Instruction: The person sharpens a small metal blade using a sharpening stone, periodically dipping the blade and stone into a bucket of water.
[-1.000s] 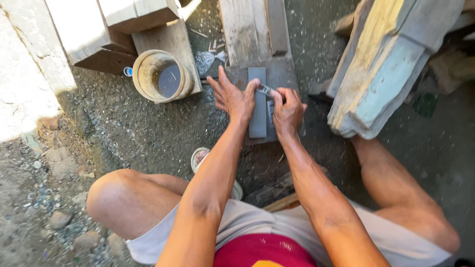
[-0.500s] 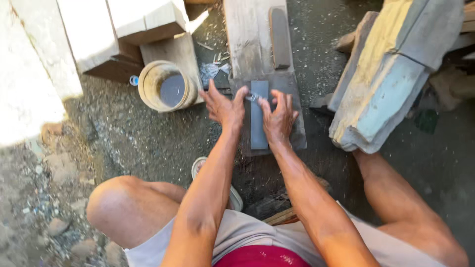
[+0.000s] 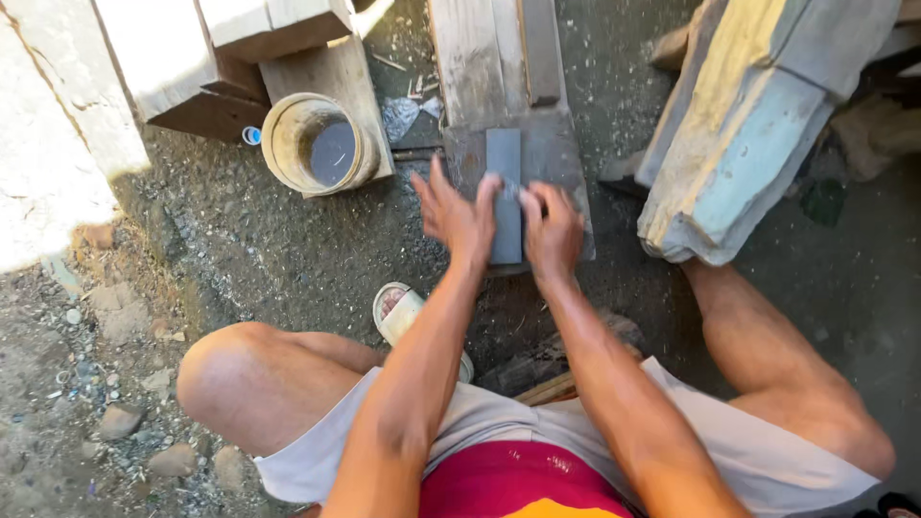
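Note:
A long grey sharpening stone (image 3: 504,153) lies on a wet grey board (image 3: 561,158) on the ground in front of me. Both hands rest on the stone's middle. My right hand (image 3: 554,228) pinches a small shiny metal blade (image 3: 509,188) flat against the stone. My left hand (image 3: 459,216), fingers splayed, presses its fingertips onto the same blade from the left. Most of the blade is hidden under the fingers.
A round tub of water (image 3: 321,146) stands on a wood block at the left. Timber blocks (image 3: 182,67) lie behind it, planks (image 3: 480,48) beyond the stone, and a pale blue painted beam (image 3: 739,144) at the right. My sandalled foot (image 3: 403,312) sits below the board. Gravel lies at the left.
Both hands slid the blade a little up the stone, then drew it back toward me. The view also shifted slightly.

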